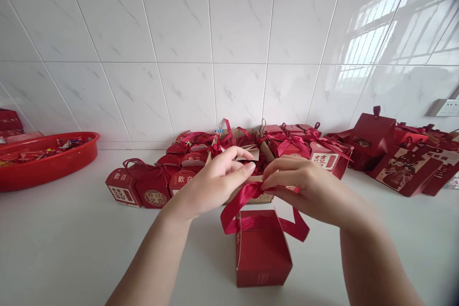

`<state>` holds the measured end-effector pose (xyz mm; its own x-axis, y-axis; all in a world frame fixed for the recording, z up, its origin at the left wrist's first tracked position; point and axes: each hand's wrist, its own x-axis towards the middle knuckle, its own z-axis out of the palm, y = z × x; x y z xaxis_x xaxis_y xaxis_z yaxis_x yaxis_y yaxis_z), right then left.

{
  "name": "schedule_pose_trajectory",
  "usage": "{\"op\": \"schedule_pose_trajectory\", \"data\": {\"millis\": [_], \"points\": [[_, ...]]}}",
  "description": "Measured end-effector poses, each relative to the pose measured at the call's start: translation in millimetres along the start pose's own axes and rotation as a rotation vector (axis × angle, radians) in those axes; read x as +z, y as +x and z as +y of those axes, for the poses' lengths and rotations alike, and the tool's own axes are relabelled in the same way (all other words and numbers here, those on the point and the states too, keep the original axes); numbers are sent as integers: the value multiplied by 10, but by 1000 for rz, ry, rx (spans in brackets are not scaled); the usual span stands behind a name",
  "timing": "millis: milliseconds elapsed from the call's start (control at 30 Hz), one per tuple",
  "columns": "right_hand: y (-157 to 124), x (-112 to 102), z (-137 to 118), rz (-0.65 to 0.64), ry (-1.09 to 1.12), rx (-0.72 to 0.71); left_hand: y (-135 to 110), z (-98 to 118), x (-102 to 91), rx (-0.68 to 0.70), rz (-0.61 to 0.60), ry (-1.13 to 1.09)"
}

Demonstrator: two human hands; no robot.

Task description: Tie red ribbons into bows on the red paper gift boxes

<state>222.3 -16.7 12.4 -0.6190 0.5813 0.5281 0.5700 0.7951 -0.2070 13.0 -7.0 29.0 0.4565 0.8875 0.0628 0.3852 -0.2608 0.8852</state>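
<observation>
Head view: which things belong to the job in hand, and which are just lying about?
Job in hand:
- front red box
- its ribbon, pinched by the right hand

Apparently just lying about:
- red basin, far left
- handled boxes, left
- ribboned boxes, behind
- dark red packages, right

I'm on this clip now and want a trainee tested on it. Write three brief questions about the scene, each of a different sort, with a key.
1. What does the right hand pinch above the nearest box?
2. Where is the red basin: (a) on the left side of the picture, (b) on the right side, or (c) between the two forearms?
3. True or false: the nearest box rests on the white countertop.

Key:
1. A red ribbon.
2. (a)
3. True.
</observation>
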Motion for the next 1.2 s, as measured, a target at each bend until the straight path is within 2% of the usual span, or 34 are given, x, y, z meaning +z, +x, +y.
{"op": "schedule_pose_trajectory", "data": {"millis": [500, 733, 867, 1200], "points": [[6, 21, 8, 13, -28, 45, 24, -33, -5, 10, 24, -26], [4, 13, 19, 31, 53, 19, 17, -47, -19, 14, 69, 42], [-19, -24, 38, 59, 119, 22, -35, -10, -12, 7, 138, 110], [-68, -141, 90, 81, 255, 140, -140, 78, -13, 150, 356, 334]]}}
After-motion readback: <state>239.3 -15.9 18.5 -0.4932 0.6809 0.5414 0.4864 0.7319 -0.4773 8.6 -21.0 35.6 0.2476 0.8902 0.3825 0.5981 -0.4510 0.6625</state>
